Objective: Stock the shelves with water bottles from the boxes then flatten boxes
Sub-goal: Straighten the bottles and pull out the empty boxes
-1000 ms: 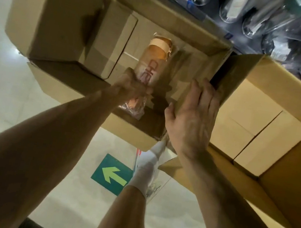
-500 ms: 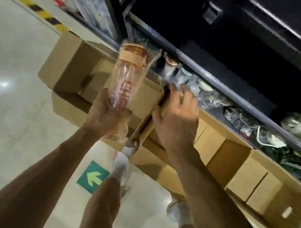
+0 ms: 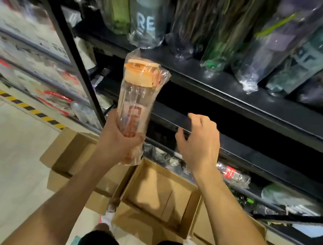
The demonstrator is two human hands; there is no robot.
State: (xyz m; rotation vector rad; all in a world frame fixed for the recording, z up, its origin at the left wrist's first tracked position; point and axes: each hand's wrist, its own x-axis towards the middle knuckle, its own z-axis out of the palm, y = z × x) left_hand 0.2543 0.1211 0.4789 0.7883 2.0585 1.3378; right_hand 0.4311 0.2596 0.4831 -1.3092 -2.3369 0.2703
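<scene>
My left hand (image 3: 119, 139) grips the lower part of an orange-lidded clear water bottle (image 3: 137, 96) wrapped in plastic film, held upright in front of the black shelf (image 3: 246, 102). To its right, my right hand (image 3: 198, 145) hovers with fingers curled and apart, holding nothing, just before the edge of a lower shelf board. Several wrapped bottles (image 3: 149, 12) stand in a row on the shelf above. Below my arms, open cardboard boxes (image 3: 157, 190) sit on the floor; the one in the middle shows a bare bottom.
A black upright post (image 3: 63, 36) of the rack runs diagonally at left. Lower shelves hold more wrapped bottles (image 3: 233, 175). Yellow-black tape (image 3: 19, 104) marks the pale floor along the rack. My legs and a foot (image 3: 107, 218) stand by the boxes.
The bottle has come out of the box and risen to shelf height in my left hand. My right hand left the box flap and lifted toward the shelf edge. My view tilted up.
</scene>
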